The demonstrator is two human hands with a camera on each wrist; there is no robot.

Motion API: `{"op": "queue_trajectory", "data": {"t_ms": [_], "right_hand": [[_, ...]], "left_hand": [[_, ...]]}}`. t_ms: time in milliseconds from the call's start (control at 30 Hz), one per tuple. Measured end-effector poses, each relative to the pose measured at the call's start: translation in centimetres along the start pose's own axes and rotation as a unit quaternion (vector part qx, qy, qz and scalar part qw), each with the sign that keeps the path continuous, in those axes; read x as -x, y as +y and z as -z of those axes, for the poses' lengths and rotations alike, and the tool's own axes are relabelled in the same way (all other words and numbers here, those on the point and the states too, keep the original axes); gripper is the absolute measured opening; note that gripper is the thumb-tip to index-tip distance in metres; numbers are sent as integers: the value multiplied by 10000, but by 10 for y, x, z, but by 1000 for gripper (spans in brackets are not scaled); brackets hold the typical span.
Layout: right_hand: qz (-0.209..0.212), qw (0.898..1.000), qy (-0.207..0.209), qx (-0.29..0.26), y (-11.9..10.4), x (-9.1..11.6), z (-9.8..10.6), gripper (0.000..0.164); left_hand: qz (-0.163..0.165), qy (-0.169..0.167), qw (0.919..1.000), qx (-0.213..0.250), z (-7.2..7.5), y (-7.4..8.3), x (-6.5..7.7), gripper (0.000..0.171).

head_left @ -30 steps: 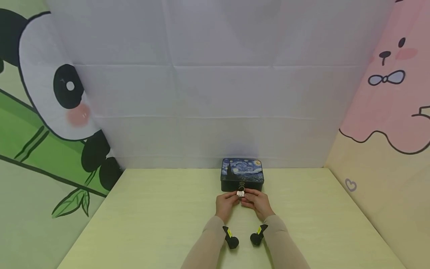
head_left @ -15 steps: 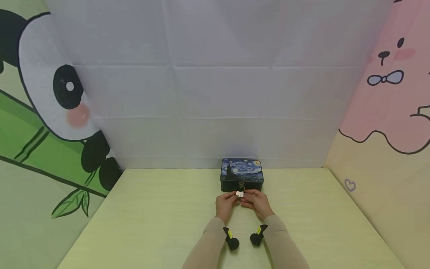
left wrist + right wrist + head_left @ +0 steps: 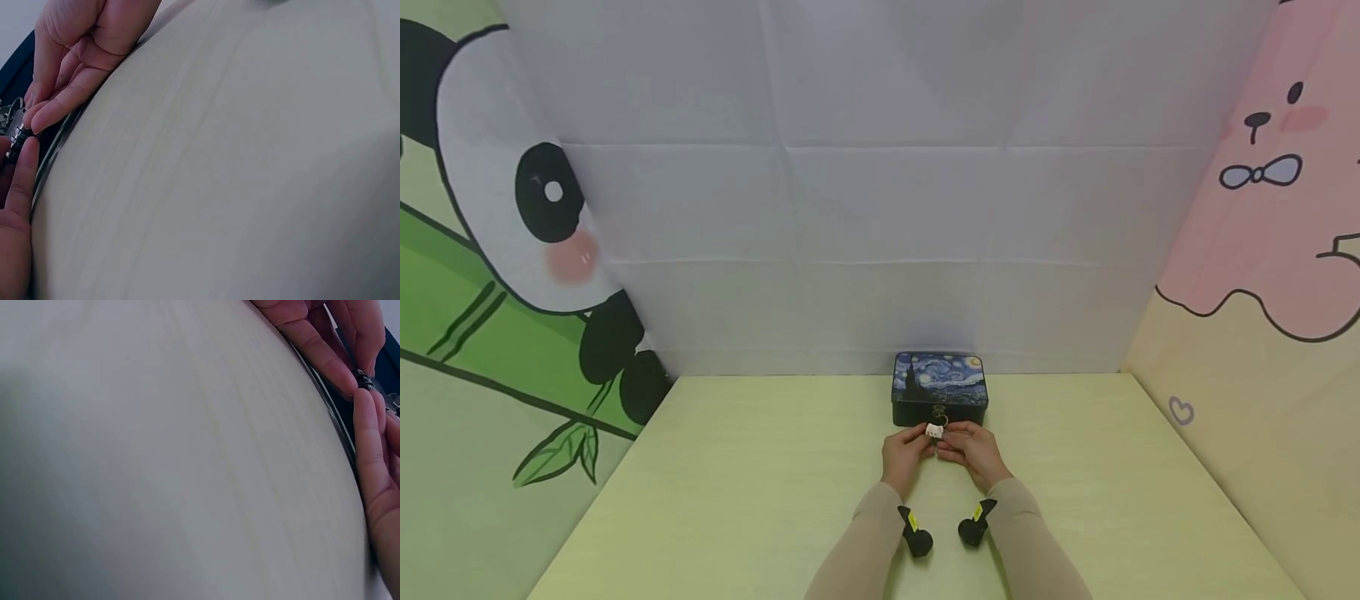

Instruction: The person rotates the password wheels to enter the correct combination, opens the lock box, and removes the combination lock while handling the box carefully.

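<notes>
A black tin box (image 3: 940,379) with a swirling blue night-sky picture on its lid stands near the back of the table, lid down. At its front clasp (image 3: 939,411) is a small combination padlock (image 3: 934,431) with a metal shackle. My left hand (image 3: 904,457) pinches the padlock's left side, and my right hand (image 3: 976,450) grips its right side. In the left wrist view, fingertips of both hands meet at the dark number dials (image 3: 21,132). The right wrist view shows the dials (image 3: 364,380) between fingers too. Whether the shackle is released cannot be made out.
Pale yellow wood-grain table (image 3: 760,483) surrounds the box. A white cloth wall (image 3: 880,208) rises close behind it. Painted side panels with a panda (image 3: 512,192) and a pink bear (image 3: 1247,225) flank the table. Black wrist cameras (image 3: 917,537) hang between the sleeves.
The padlock body has shifted slightly left and tilted a little between the fingers. Both hands keep nearly the same place, and the box stays put.
</notes>
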State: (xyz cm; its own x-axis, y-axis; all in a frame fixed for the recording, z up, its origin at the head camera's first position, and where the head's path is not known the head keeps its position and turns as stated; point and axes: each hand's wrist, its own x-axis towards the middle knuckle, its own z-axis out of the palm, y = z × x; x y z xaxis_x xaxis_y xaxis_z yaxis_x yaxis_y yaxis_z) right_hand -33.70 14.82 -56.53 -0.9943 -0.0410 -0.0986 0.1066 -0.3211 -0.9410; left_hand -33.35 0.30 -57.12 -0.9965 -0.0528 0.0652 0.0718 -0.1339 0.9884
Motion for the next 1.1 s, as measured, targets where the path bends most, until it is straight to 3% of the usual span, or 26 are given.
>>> {"op": "queue_trajectory", "data": {"t_ms": [167,300,500,800,967,1100], "right_hand": [[40,10000,19,44,0,-1,-1,24],[69,10000,36,18,1,-2,0,20],[53,9999,77,-53,1,-2,-1,18],[216,9993,263,-124,-1,-3,-2,21],[233,9991,335,-120,-1,0,-3,30],[271,9989,355,-108,-1,4,-2,35]], "left_hand": [[6,-220,9997,-147,1,9,5,35],[20,-356,9989,-307,2,7,2,39],[-65,-364,9981,-499,3,-5,-6,40],[-100,-184,9930,-1162,2,5,-7,41],[92,-379,9955,-866,5,6,-8,42],[332,-695,9964,-359,6,5,-8,41]]}}
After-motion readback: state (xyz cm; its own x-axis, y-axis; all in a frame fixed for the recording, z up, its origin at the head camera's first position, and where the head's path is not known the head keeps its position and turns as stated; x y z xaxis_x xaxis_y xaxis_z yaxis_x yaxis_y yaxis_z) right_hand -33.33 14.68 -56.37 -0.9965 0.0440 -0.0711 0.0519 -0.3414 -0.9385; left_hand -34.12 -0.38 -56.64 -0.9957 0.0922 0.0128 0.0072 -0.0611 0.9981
